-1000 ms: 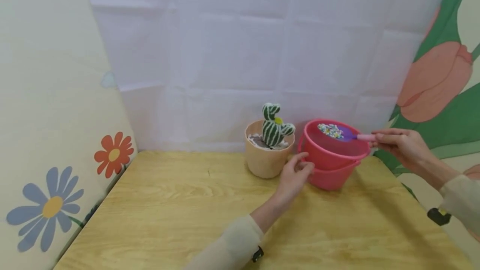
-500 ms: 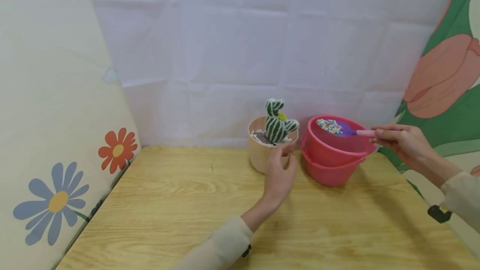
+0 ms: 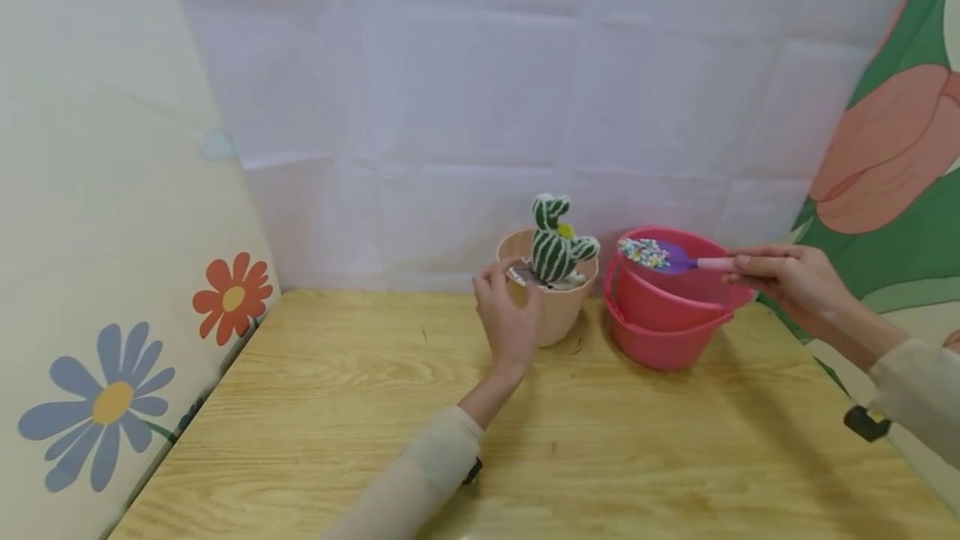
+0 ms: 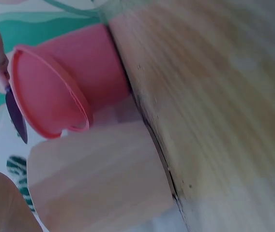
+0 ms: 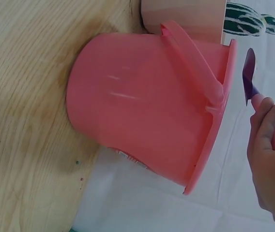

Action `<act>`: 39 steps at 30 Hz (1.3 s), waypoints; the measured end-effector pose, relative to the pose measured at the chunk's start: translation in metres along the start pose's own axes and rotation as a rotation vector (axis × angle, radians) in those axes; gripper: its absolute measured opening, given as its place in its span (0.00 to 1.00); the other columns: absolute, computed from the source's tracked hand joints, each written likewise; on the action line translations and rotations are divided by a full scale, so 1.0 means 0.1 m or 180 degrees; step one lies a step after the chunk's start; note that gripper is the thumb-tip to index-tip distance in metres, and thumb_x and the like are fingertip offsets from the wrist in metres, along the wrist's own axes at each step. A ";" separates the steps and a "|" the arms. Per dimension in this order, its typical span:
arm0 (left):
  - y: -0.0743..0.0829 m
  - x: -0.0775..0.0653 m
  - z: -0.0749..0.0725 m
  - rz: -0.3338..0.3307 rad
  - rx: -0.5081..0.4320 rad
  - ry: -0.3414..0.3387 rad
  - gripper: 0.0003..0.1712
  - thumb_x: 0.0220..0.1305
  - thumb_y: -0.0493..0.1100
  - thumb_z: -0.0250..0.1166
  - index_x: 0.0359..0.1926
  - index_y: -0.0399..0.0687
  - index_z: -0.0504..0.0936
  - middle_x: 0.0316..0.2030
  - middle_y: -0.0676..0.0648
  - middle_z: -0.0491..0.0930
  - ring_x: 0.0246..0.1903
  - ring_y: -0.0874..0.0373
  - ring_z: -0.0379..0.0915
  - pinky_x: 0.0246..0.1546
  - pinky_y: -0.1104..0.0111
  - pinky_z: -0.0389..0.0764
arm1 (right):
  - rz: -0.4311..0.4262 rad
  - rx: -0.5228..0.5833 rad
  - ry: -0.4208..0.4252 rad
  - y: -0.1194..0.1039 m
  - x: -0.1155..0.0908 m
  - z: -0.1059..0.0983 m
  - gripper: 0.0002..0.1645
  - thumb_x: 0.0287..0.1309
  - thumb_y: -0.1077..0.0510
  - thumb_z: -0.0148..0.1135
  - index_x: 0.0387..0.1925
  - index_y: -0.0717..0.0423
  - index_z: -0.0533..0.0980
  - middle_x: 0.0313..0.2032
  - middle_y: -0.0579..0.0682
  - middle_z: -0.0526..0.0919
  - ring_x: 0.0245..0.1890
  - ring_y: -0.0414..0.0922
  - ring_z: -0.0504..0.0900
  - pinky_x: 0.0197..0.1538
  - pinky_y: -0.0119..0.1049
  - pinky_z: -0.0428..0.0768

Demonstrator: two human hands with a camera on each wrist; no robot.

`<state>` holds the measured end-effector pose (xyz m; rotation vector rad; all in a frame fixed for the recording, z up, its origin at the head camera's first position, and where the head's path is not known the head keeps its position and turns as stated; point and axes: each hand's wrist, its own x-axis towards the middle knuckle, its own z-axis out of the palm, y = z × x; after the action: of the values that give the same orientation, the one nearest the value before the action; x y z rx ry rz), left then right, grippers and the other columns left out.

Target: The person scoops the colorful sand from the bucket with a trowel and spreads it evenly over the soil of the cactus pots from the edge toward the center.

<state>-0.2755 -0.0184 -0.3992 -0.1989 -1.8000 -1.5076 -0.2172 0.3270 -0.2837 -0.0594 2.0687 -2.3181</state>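
My right hand (image 3: pixel 791 282) grips the pink handle of a small shovel (image 3: pixel 675 258) with a purple blade. A heap of small multicoloured pellets (image 3: pixel 643 252) lies on the blade, above the mouth of a pink bucket (image 3: pixel 667 348). The bucket's inside bottom is hidden. Left of it stands a peach flowerpot (image 3: pixel 558 315) with a green-and-white knitted cactus (image 3: pixel 553 252). My left hand (image 3: pixel 508 323) is at the pot's left front side, fingers loosely bent near the rim. Whether they touch it is hard to tell; part of this hand (image 4: pixel 4 205) shows beside the pot in the left wrist view.
The wooden table (image 3: pixel 337 407) extends left and in front of the pot and bucket. A white cloth (image 3: pixel 450 107) hangs behind. Painted walls (image 3: pixel 112 190) stand at both sides. The bucket's handle (image 5: pixel 195 63) hangs down at its side.
My left hand has moved left, from beside the bucket, across the pot's front to its left side. The shovel with its pellets has shifted slightly left over the bucket.
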 end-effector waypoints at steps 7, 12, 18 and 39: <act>-0.12 0.19 -0.11 -0.0634 -0.0050 -0.0504 0.38 0.60 0.47 0.71 0.70 0.51 0.70 0.64 0.42 0.64 0.62 0.46 0.64 0.63 0.49 0.69 | -0.0126 -0.0148 -0.0149 -0.04 0.06 0.08 0.10 0.70 0.65 0.61 0.45 0.59 0.87 0.42 0.58 0.88 0.40 0.47 0.89 0.50 0.36 0.85; -0.22 0.21 -0.14 -0.0983 -0.0187 -0.1006 0.53 0.60 0.53 0.72 0.80 0.52 0.54 0.75 0.42 0.53 0.72 0.45 0.53 0.71 0.47 0.59 | -0.0016 -0.0297 -0.0070 -0.07 0.11 0.17 0.09 0.69 0.63 0.64 0.47 0.56 0.86 0.46 0.61 0.86 0.45 0.49 0.87 0.53 0.40 0.84; -0.29 0.20 -0.13 -0.1049 -0.0294 -0.1247 0.58 0.61 0.55 0.73 0.81 0.49 0.47 0.77 0.42 0.49 0.74 0.46 0.50 0.73 0.51 0.56 | -0.0004 -0.0413 -0.0105 -0.12 0.16 0.21 0.08 0.68 0.63 0.65 0.45 0.54 0.87 0.43 0.60 0.88 0.40 0.49 0.89 0.51 0.40 0.85; -0.29 0.20 -0.12 -0.1010 -0.0271 -0.1277 0.59 0.60 0.53 0.74 0.81 0.45 0.48 0.77 0.40 0.50 0.73 0.44 0.51 0.73 0.51 0.57 | 0.0331 -0.0850 -0.0027 -0.23 0.46 0.43 0.09 0.66 0.60 0.69 0.46 0.54 0.84 0.40 0.59 0.88 0.39 0.50 0.89 0.37 0.41 0.89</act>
<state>-0.2998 -0.0445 -0.4086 -0.2841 -2.1611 -1.8720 -0.2605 0.2848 -0.2558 0.0310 2.3031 -1.9685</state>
